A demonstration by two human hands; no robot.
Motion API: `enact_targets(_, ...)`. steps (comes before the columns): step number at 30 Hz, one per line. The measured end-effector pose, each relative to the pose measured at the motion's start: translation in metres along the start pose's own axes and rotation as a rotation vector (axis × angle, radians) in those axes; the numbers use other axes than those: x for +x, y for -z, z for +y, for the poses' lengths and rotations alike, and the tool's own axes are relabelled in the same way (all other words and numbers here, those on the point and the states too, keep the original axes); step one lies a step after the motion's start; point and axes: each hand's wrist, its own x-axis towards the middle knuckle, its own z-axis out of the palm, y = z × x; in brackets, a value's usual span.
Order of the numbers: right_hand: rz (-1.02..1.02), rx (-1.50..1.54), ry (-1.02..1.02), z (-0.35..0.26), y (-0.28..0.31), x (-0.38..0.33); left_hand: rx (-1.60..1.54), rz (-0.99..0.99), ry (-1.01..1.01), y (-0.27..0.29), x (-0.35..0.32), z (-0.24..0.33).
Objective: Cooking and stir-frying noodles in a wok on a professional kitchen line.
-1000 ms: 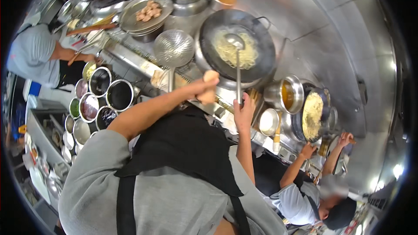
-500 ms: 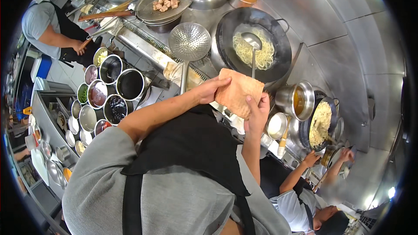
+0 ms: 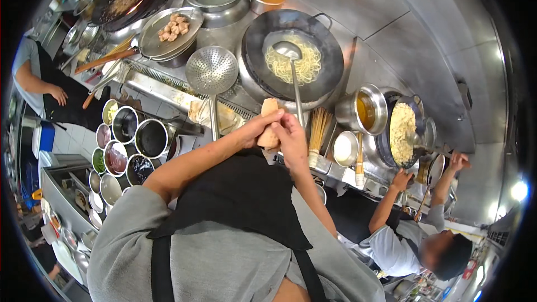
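We see both hands meeting just in front of the chest, at the near edge of the stove. The left hand (image 3: 258, 127) and the right hand (image 3: 291, 133) both grip a small tan cloth (image 3: 269, 124) (it may be stiff paper; we cannot tell which). The fingers of each hand are curled closed around it, with the cloth bunched upright between them and its top end poking out above the knuckles. In our judgement it is held clear of the heat, over the counter rim and not over the burner.

Just beyond the hands sits a large black wok (image 3: 293, 56) holding pale noodles (image 3: 302, 64). A ladle (image 3: 292, 72) rests in it, bowl on the noodles and handle slanting back toward the hands, probably so it stays within easy reach. To the left of the wok a perforated skimmer (image 3: 212, 72) lies face up on the stove ledge, its handle also pointing near.

Near left, a cluster of round metal bowls (image 3: 132, 145) holds sauces and seasonings, grouped beside the cook's position. To the right, a pot of amber liquid (image 3: 364, 111) stands next to a second wok of food (image 3: 403, 133), where another person (image 3: 414, 240) works with their own hands.
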Motion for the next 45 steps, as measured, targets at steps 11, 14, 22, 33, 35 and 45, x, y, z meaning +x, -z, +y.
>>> enact_targets(11,0.037,0.003,-0.162,0.005,0.013,-0.011,0.114,0.130,-0.002,-0.005,-0.006,-0.004)
enact_targets(14,0.043,0.005,-0.145,0.006,0.013,-0.010,0.093,0.116,0.010,0.002,-0.003,-0.007)
enact_targets(22,0.198,-0.145,-0.058,0.013,0.037,-0.011,0.131,0.229,0.028,0.033,-0.013,-0.005)
enact_targets(33,0.161,-0.378,-0.071,0.042,0.050,-0.012,0.120,0.258,0.068,0.048,-0.028,-0.001)
enact_targets(35,0.126,-0.251,-0.161,0.032,0.021,-0.015,0.206,0.244,0.071,0.049,-0.031,-0.005)
enact_targets(45,0.021,0.326,-0.136,-0.014,-0.012,-0.026,-0.058,0.142,-0.096,0.049,-0.052,0.000)
